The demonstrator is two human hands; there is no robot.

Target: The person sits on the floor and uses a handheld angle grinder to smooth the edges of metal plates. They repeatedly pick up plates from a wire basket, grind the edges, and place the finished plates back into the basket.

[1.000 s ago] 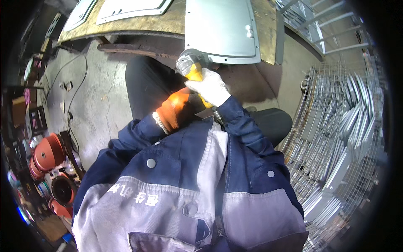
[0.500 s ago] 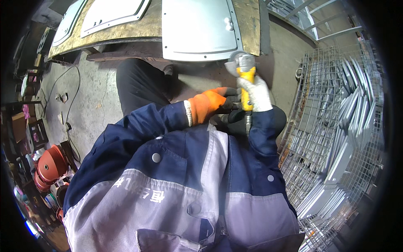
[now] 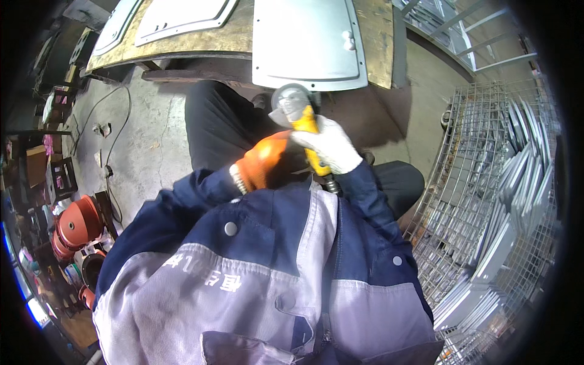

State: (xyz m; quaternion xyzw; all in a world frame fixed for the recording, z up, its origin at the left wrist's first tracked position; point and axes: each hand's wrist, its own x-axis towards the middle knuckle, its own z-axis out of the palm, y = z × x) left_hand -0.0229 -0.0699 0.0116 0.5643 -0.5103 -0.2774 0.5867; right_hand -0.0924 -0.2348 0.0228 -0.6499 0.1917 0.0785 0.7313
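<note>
My right hand, in a white glove, is wrapped round the body of a yellow angle grinder. The grinder slants up and left, its disc and guard just short of the workbench edge and apart from the panel. Close against its left side is my left hand, in an orange glove with dark fingers. Those fingers are blurred and partly behind the tool, so their grip does not show. Beyond the disc, a pale metal panel with small edge holes and two round white pieces lies on the wooden workbench.
More pale panels lie along the bench at left. Wire mesh baskets with stacked metal plates stand at right. A cable runs over the floor at left, near reddish-brown round containers. My dark-trousered knees flank my hands.
The grinder has swung left and nearer my body, away from the panel's right corner, still in my right hand. My left hand has shifted slightly left beside it.
</note>
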